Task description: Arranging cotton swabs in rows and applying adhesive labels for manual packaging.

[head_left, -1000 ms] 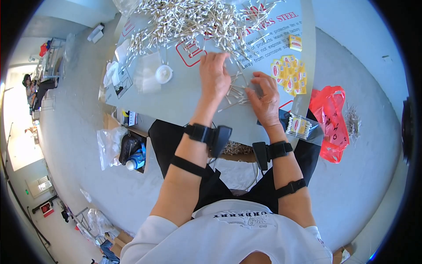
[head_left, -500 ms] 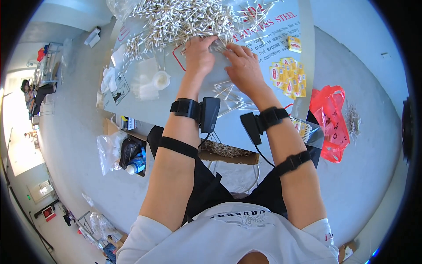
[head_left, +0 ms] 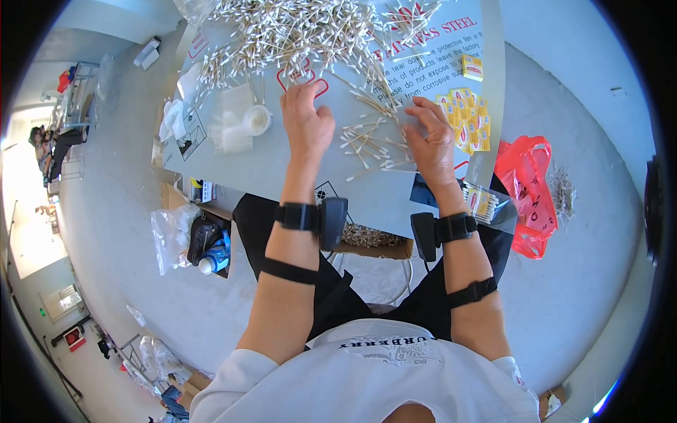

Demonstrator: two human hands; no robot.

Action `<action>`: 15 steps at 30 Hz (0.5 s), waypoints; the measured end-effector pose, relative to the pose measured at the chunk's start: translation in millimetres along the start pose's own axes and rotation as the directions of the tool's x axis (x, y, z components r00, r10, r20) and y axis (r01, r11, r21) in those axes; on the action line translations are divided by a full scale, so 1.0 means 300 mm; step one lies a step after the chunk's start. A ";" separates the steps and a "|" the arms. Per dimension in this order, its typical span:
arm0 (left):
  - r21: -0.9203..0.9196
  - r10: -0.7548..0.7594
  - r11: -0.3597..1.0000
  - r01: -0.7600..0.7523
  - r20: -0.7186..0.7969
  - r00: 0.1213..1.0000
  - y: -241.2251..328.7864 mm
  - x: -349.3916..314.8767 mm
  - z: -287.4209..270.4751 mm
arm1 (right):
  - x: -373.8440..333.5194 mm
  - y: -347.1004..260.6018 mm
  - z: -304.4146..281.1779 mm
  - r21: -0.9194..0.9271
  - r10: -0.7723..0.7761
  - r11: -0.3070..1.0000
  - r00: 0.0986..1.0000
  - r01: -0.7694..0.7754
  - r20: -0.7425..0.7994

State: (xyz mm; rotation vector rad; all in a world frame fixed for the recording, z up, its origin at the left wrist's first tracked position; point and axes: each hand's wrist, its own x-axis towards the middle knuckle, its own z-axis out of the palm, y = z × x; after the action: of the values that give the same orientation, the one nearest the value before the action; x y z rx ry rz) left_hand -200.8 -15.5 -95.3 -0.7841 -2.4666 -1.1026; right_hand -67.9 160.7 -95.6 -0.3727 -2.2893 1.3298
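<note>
A large heap of cotton swabs covers the far part of the table. My left hand hovers at the heap's near edge, fingers bent and thumb apart, with nothing seen in it. To the right, my right hand is open, its fingers spread beside a small loose group of cotton swabs. A trail of swabs links this group to the heap. Small yellow cards lie in a cluster just past my right fingers. A clear bag with swabs and a yellow card sits by my right wrist.
Left of my left hand are a round white container, clear plastic sleeves and a crumpled white cloth. A yellow box stands at the right. Below the table edge is a carton of swabs; a red bag lies right.
Both hands have drawn back toward me from the heap's edge and moved apart, the right one farther to the right. More swabs now lie in a trail between heap and small group.
</note>
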 end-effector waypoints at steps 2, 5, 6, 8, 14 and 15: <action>0.080 -0.113 0.991 0.111 0.024 0.993 0.028 -0.069 -0.007 | 0.022 -0.028 0.012 -0.053 0.092 0.994 0.995 -0.095 -0.049; -0.057 -0.026 0.998 0.038 0.191 0.981 0.090 -0.108 0.015 | 0.039 -0.021 0.024 -0.284 -0.112 0.951 0.992 0.124 0.058; -0.059 -0.024 0.998 0.036 0.192 0.981 0.101 -0.100 0.030 | 0.038 -0.017 0.022 -0.286 -0.111 0.950 0.992 0.123 0.055; -0.138 -0.004 0.990 0.017 0.093 0.996 0.095 -0.070 0.056 | 0.036 -0.019 0.028 -0.241 -0.098 0.965 0.994 0.107 0.050; 0.113 0.031 0.993 -0.047 0.138 0.990 -0.032 0.082 0.099 | 0.149 -0.064 0.053 -0.231 0.185 0.958 0.982 -0.172 0.038; 0.113 0.032 0.992 -0.048 0.139 0.990 -0.039 0.095 0.106 | 0.171 -0.064 0.074 -0.230 0.187 0.958 0.982 -0.174 0.037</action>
State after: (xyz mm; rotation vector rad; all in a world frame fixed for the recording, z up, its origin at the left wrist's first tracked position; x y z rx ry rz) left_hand -232.6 12.2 -108.8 -0.8975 -2.5888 -0.9100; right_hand -123.3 157.7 -75.1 -0.6402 -2.5143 1.1776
